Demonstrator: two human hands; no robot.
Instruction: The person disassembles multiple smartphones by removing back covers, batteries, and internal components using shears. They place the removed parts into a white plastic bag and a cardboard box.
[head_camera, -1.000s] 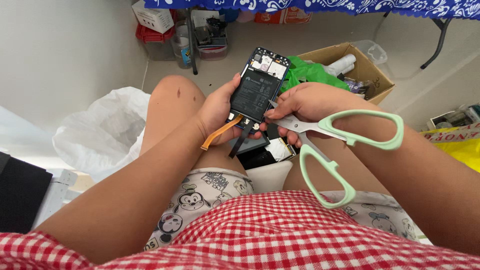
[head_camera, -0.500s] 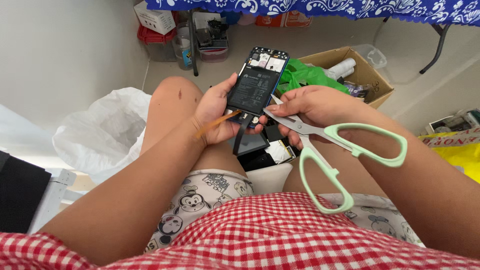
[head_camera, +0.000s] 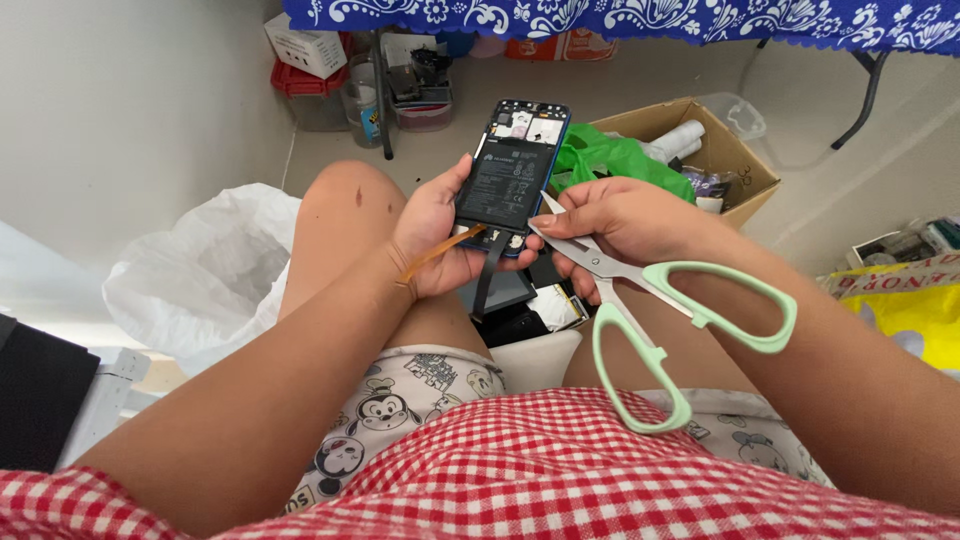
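**Prying at an opened phone with scissor tips**

While the left hand (head_camera: 432, 238) cradles the opened phone (head_camera: 512, 175) above the knees, back cover off and dark battery facing up, the right hand (head_camera: 622, 218) grips the mint-handled scissors (head_camera: 660, 320) close to the pivot rather than through the loops. Both hands are closed on what they carry: the left wraps the phone's lower left edge, the right pinches the blades so that the tips rest at the phone's lower right edge, beside the battery. Whether the tips are already under a part or only touching the frame is hard to say from this angle.

An orange ribbon strip (head_camera: 440, 252) and a black strip (head_camera: 488, 280) hang loose from the phone's bottom end, across the left palm.

To do this step well, the work probably calls for a shallow blade angle, so that the tips slide along the frame and do not dig into the battery, which should not be pierced or bent. Steady support from the left thumb against the phone's edge would keep it from twisting. Small levering moves seem safer than one hard push, since a slip would send the points toward the left fingers. The dangling strips are best kept away from the blades.

A cardboard box (head_camera: 745, 165) with a green bag (head_camera: 610, 160) sits on the floor beyond, and a white plastic bag (head_camera: 200, 270) lies to the left.
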